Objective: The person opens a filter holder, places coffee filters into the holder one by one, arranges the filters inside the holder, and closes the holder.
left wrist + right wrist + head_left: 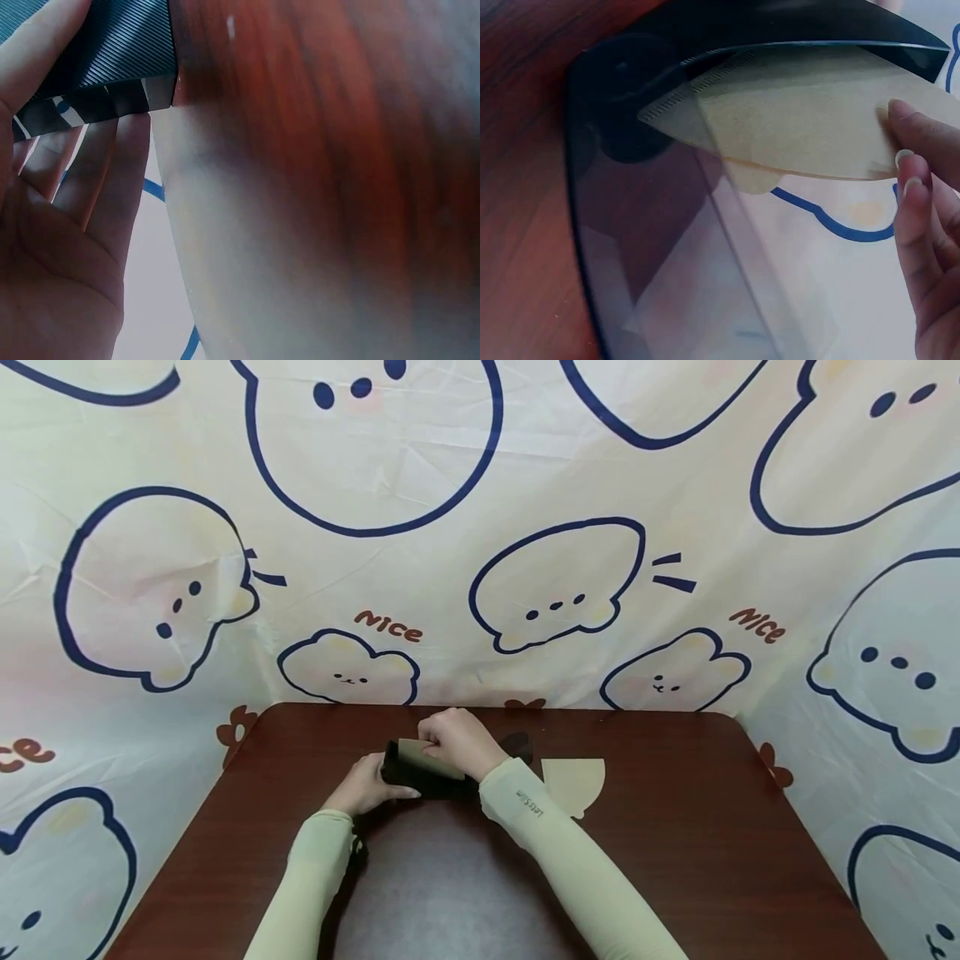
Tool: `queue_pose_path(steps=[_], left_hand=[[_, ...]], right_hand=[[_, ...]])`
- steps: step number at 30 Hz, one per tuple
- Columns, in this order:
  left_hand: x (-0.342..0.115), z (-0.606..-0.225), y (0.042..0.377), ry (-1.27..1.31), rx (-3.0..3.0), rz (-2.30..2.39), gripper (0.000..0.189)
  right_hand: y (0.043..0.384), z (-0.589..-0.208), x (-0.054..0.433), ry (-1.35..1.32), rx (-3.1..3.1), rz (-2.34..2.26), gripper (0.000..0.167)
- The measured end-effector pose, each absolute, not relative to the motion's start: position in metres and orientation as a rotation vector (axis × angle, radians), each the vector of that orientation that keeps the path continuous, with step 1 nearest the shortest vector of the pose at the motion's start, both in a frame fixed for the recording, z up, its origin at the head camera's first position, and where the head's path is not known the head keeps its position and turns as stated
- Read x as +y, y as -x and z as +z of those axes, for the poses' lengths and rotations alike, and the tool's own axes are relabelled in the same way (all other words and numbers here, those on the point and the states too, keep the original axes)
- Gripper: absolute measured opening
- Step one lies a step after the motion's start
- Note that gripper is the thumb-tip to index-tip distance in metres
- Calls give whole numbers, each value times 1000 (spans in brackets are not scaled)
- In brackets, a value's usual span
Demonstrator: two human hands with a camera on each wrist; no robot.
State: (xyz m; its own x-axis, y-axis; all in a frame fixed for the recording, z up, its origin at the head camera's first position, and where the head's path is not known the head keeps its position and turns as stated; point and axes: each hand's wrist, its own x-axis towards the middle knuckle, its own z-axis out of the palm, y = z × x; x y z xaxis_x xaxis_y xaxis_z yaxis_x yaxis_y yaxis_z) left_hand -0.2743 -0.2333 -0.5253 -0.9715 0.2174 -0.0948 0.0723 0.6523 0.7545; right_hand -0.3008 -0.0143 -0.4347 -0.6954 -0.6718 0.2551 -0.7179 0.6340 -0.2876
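One dark ribbed box, its end gripped by the left hand, seemingly for steadiness; one tan paper filter at its mouth, which the right hand pinches, apparently for guidance; one loose filter on the table.

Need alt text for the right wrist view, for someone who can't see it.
Right hand pinches tan paper at the mouth of a dark box. A smoky see-through panel fills the lower left; wooden tabletop and blue-lined white cloth show behind.

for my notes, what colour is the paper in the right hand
The paper is light tan, clearest from the right wrist.
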Motion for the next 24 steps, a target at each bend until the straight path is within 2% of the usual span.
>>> queue_pose_path(steps=[24], left_hand=[[-235, -525, 275, -203, 2667, 1244, 48]], right_hand=[[307, -458, -25, -1163, -2695, 542, 15]])
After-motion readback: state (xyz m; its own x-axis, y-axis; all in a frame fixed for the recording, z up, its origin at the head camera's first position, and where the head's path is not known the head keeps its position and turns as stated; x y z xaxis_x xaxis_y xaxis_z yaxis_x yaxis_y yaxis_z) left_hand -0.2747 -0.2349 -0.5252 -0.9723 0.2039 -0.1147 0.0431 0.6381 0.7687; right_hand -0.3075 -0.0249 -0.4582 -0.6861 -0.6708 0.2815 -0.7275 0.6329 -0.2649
